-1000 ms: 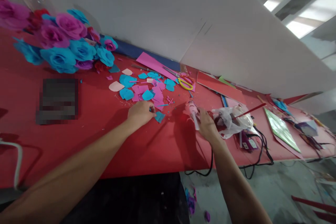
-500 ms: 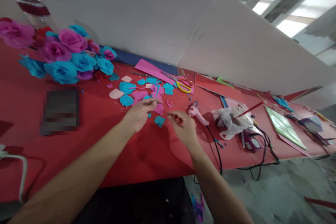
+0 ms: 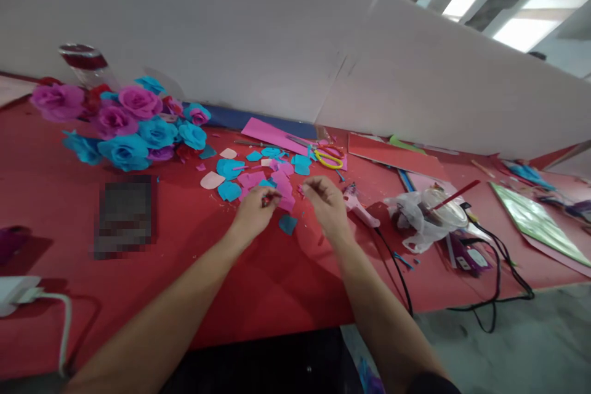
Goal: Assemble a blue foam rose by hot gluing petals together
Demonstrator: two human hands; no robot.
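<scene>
My left hand [image 3: 253, 212] is closed in a pinch on a small red piece [image 3: 266, 199] just above the red table [image 3: 258, 283]. My right hand [image 3: 327, 202] hovers beside it, its fingers curled into a pinch; what they hold is too small to make out. Both hands sit at the near edge of a pile of cut blue and pink paper petals [image 3: 252, 173]. One loose blue petal [image 3: 287, 223] lies on the table between my wrists. A pink glue gun [image 3: 359, 207] lies just right of my right hand.
Blue, pink and purple paper roses [image 3: 133, 129] are heaped at the far left. Yellow-handled scissors [image 3: 328, 159] and a pink sheet [image 3: 272, 133] lie behind the petals. A plastic bag with a cup [image 3: 429, 215], black cables [image 3: 489, 286] and a green sheet [image 3: 530, 221] crowd the right. A white charger [image 3: 13, 289] sits at the near left.
My right hand has let go of the glue gun and moved left towards my left hand. My left hand has lifted off the table into a pinch. The view has tilted downward.
</scene>
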